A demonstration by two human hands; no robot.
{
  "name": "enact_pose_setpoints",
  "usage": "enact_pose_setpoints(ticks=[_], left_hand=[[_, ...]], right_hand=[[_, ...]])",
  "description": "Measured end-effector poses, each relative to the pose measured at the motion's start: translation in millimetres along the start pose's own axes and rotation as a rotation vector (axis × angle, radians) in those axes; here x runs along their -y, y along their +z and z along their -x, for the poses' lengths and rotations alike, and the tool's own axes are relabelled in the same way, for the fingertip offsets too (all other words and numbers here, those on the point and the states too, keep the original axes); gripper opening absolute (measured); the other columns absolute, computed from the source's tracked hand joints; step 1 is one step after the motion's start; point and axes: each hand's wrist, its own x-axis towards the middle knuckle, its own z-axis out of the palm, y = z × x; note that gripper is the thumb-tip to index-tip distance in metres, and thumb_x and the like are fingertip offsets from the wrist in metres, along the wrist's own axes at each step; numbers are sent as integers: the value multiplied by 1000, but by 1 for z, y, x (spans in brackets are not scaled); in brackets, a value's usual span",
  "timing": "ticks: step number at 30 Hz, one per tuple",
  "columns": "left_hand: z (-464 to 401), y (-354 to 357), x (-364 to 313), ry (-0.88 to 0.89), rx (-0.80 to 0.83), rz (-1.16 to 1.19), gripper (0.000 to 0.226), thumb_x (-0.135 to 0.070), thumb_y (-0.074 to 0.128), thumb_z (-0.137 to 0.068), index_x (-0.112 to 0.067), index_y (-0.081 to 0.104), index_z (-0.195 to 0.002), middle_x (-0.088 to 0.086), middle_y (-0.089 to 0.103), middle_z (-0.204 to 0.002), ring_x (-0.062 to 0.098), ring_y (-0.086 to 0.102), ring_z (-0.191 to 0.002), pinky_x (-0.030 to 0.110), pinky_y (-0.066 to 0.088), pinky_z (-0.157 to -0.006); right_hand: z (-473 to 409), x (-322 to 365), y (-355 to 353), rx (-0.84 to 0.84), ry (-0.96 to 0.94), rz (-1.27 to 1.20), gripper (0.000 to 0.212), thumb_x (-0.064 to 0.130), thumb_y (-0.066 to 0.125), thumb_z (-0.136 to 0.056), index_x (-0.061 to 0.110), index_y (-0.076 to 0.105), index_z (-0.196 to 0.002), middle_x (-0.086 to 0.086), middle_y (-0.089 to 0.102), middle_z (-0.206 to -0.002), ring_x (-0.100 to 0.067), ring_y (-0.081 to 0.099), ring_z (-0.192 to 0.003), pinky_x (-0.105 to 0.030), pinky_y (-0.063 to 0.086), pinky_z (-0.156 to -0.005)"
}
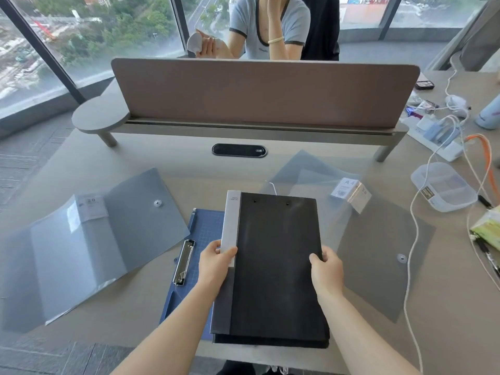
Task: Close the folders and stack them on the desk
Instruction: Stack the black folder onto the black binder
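A closed black folder (276, 266) with a pale grey spine strip sits at the centre of a light wooden desk (135, 307), its long side running from 6 o'clock to 12 o'clock. The left hand (215, 262) grips its left edge, thumb pressed on the spine strip, and the right hand (326, 266) grips its right edge, thumb on the cover. A second dark layer shows under its near end at 6 o'clock; I cannot tell whether this is another folder.

Partly beneath the black folder, at 9 o'clock, lies an open blue clip folder (200, 239) with a metal clamp showing. Further out at 9 o'clock, a translucent grey snap folder (89, 244) lies open, its flap with a round button folded back. At 3 o'clock a clear snap folder (378, 239) also lies open, with an A4 label near its top.

At 12 o'clock a brown divider screen (259, 93) stands across the desk, with a seated person (270, 25) behind it. At 2 o'clock are a power strip (435, 136) with cables, a clear plastic container (443, 185) and a pale blue bottle (489, 112).
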Motion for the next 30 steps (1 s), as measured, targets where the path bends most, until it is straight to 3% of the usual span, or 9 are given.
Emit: enact_pose_setpoints(ticks=[6, 9, 13, 18, 21, 30], left_hand=[[-21, -48, -5, 18, -71, -4, 23, -17, 68, -85, -12, 65, -107, 7, 70, -97, 21, 65, -85, 31, 50, -70], [-29, -66, -1, 3, -86, -33, 25, -17, 67, -85, -7, 65, -107, 9, 68, -96, 22, 62, -83, 30, 46, -64], [-39, -82, 6, -11, -97, -66, 19, -17, 68, -84, -8, 66, -101, 11, 69, -98, 25, 64, -85, 33, 49, -68], [-44, -94, 10, -11, -79, -111, 33, -30, 66, -69, -12, 67, -97, 9, 71, -92, 28, 66, -86, 36, 50, -72], [-47, -99, 12, -10, -69, -152, 38, -34, 62, -65, -14, 67, -97, 7, 71, -92, 27, 67, -85, 35, 50, -71], [-53, -94, 13, 13, -112, -317, 12, -22, 60, -83, -11, 60, -88, 5, 67, -86, 26, 62, -81, 33, 45, -61]], right_hand=[[9, 15, 47, 87, -31, 18, 7, 8, 50, -90, 11, 57, -90, 1, 58, -76, -18, 49, -64, -29, 39, -57], [14, 15, 66, 127, -14, 37, 9, 9, 51, -89, 9, 59, -94, -5, 61, -81, -21, 52, -66, -32, 42, -60], [19, 11, 82, 169, 15, 72, 8, 10, 52, -90, 7, 57, -95, -8, 64, -86, -25, 57, -72, -34, 45, -64], [23, 2, 95, 232, 65, 110, 12, 12, 52, -87, 15, 61, -96, -3, 69, -91, -24, 65, -82, -38, 51, -74], [24, -1, 99, 234, 80, 149, 3, 10, 53, -86, 12, 55, -86, -2, 60, -81, -19, 54, -67, -32, 42, -63], [23, -1, 107, 203, 54, 362, 10, 20, 55, -89, 12, 56, -95, -4, 66, -88, -24, 63, -80, -33, 46, -65]])
